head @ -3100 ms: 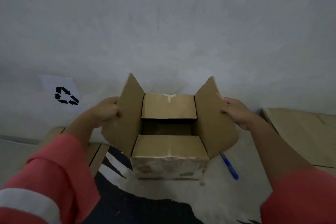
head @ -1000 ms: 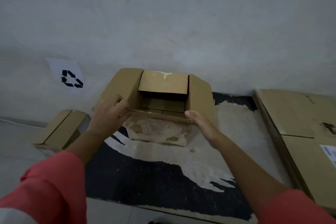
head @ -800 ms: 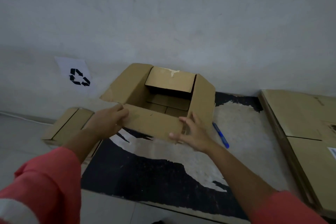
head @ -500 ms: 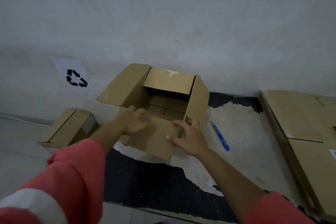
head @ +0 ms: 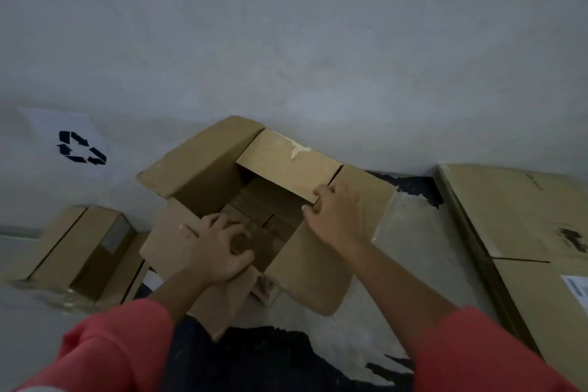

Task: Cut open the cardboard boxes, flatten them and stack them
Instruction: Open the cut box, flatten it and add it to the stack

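Note:
An open brown cardboard box [head: 203,169] stands against the wall with all its flaps spread. My left hand [head: 216,248] lies palm down over the near flap and near wall, with its fingers reaching into the opening. My right hand [head: 334,216] rests on the right flap, and its fingertips touch the corner of the far flap [head: 286,165]. Neither hand holds a tool. The blue pen seen earlier is hidden.
A smaller taped cardboard box [head: 79,248] sits on the floor at the left. Large flat cardboard sheets [head: 525,232] lie at the right. A paper with a recycling sign [head: 79,146] hangs on the wall. The floor mat [head: 270,360] is black and white.
The near flap has been pushed down and outward. My left hand slid into the box opening and my right hand moved up to the far right corner. The box has turned slightly.

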